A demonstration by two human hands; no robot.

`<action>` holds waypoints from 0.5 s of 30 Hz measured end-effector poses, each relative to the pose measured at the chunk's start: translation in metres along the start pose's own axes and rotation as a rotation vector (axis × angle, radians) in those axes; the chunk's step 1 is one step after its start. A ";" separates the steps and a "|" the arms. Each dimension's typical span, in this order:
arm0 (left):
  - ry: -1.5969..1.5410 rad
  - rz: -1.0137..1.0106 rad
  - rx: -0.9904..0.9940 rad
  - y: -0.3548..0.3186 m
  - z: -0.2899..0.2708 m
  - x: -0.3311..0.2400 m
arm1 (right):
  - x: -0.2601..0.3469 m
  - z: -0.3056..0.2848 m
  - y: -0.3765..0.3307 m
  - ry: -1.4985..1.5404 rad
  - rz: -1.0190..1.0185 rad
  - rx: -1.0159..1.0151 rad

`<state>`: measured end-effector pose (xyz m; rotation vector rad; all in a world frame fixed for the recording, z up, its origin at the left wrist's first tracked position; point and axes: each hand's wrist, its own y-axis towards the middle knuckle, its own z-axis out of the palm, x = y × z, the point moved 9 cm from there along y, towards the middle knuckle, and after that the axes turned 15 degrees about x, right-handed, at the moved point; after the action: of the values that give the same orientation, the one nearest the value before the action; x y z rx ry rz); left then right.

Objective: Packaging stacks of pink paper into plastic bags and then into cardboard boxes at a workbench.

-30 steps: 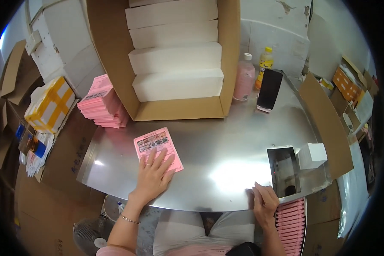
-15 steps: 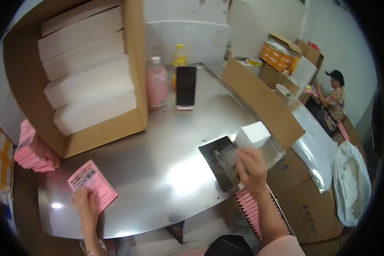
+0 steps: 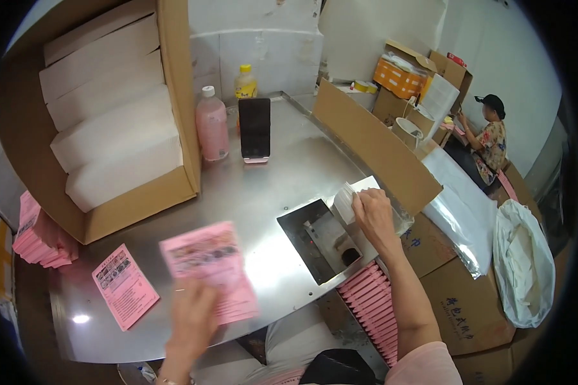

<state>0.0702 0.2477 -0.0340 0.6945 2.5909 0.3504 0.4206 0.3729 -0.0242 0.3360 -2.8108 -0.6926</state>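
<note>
Blurred by motion, my left hand (image 3: 196,314) holds a flat pink printed sleeve (image 3: 202,247) over the metal table (image 3: 237,212). Another stack of pink sleeves (image 3: 123,285) lies on the table to its left. At the right, my right hand (image 3: 374,212) grips some folded white tissues (image 3: 345,200) from a white tissue stack (image 3: 366,183), with the fingers bent over their top. Just in front of that hand is a rectangular opening (image 3: 295,228) in the tabletop, with a metal mechanism and a small red light inside.
An open carton (image 3: 135,215) of white tissue blocks stands at the left, beside piled pink sleeves (image 3: 42,234). Bottles (image 3: 212,125) and a propped phone (image 3: 255,128) stand at the back. Filled pink packs (image 3: 369,308) line up below the table's right edge. Another person (image 3: 488,138) sits far right.
My left hand has moved right, taking a pink sleeve off the stack. My right hand has gone from above the opening up to the white tissues and closed on some. The view has shifted slightly.
</note>
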 end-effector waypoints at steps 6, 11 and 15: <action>0.141 -0.137 0.028 0.001 0.042 0.006 | -0.009 -0.001 0.001 0.035 0.054 0.049; -0.018 -0.033 0.093 0.004 0.063 0.001 | -0.010 -0.013 -0.009 0.074 0.004 -0.068; -0.099 0.077 0.103 0.022 0.081 -0.038 | 0.019 -0.013 -0.011 0.187 -0.008 -0.133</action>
<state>0.1468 0.2567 -0.0847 0.8281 2.5074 0.2012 0.4079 0.3523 -0.0150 0.3675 -2.5743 -0.8006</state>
